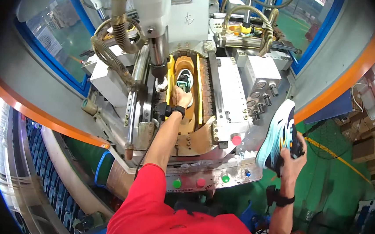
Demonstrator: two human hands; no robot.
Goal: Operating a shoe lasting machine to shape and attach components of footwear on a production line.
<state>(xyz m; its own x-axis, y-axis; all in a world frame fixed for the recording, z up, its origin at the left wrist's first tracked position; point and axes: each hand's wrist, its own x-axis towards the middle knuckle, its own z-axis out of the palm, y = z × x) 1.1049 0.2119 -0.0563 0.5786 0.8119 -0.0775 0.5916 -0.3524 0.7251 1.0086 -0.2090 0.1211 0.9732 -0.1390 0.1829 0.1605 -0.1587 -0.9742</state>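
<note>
- Left hand [182, 98]: lies on the collar area of the teal shoe [184, 78]; fingertips are partly hidden, so whether they are closed on it cannot be told.
- Teal shoe: sits in the long cavity between yellow side strips [200, 91] and a brown segmented wall [206, 87].
- Right hand [293, 156]: clamped on a white-and-teal shoe [276, 135] at its collar, thumb on one side and fingers on the other, over the machine's right front edge.
- Pinch hazard: the left hand is inside the cavity; any closing of the walls or drop of the metal ram [159, 51] could trap fingers.
- Snag hazard: the dark wristband [178, 111] is near the cavity edge and could catch on hardware.
- Unintended start: the forearm and torso are close to the green button [177, 183] and red button [201, 182]; a stray brush could press one.
- Drop or scuff: a one-handed grip could slip, or the held shoe could strike the projecting metal knobs [267, 99].
- Misseating: a crooked pull could wedge the cavity shoe against a strip.
</note>
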